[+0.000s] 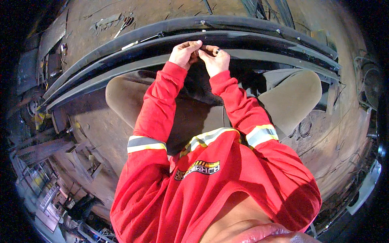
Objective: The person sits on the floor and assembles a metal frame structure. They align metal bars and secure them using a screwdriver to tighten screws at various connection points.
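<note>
My left hand (184, 54) and my right hand (216, 62) come together over long dark metal beams (162, 60). Both have thumb and fingers pinched, and the fingertips nearly meet. Whatever sits between them is too small or hidden to name. A dark band (219, 50) shows on a finger of the right hand. The beams run crosswise, side by side, in front of my bent knees. On them, left of my hands, lies a thin tool (139, 41) with a pale end and a dark end. Small bright pieces (203, 22) sit along the far beam.
Beyond the beams, a scissor-like metal tool (125, 25) and scraps (107, 22) lie on the brown floor. Metal bars (279, 12) stretch away at the far right. A cable coil (302, 128) rests behind my right knee. Metal frames (83, 160) stand at the left.
</note>
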### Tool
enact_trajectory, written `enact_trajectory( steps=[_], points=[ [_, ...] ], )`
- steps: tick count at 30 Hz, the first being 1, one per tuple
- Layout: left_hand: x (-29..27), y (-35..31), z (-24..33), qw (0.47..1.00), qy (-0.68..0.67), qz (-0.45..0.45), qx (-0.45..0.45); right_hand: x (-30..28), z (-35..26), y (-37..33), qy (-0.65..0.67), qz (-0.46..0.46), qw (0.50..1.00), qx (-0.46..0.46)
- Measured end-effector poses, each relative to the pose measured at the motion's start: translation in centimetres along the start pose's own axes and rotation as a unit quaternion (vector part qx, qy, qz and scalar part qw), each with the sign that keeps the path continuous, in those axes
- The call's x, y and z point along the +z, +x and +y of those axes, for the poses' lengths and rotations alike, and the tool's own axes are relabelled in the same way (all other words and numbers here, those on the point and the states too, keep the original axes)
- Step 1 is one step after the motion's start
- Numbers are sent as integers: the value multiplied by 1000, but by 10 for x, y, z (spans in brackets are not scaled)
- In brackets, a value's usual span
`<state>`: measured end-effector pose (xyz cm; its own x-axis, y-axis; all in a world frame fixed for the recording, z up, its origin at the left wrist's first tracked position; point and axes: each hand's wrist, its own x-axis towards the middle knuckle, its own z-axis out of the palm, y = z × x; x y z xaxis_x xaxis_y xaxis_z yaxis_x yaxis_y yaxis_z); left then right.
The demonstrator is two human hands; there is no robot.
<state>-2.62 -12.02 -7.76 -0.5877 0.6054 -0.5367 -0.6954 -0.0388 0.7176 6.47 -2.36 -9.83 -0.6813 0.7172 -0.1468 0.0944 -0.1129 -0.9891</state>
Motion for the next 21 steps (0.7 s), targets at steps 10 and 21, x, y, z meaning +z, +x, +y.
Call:
enact_trajectory(
  steps=[10, 21],
  points=[
    [20, -12, 7, 999, 7, 53, -2, -1, -8, 7, 51, -3, 999, 5],
    [37, -13, 73, 670, 670, 103, 302, 1, -17, 15, -162, 122, 975, -88]
  ],
)
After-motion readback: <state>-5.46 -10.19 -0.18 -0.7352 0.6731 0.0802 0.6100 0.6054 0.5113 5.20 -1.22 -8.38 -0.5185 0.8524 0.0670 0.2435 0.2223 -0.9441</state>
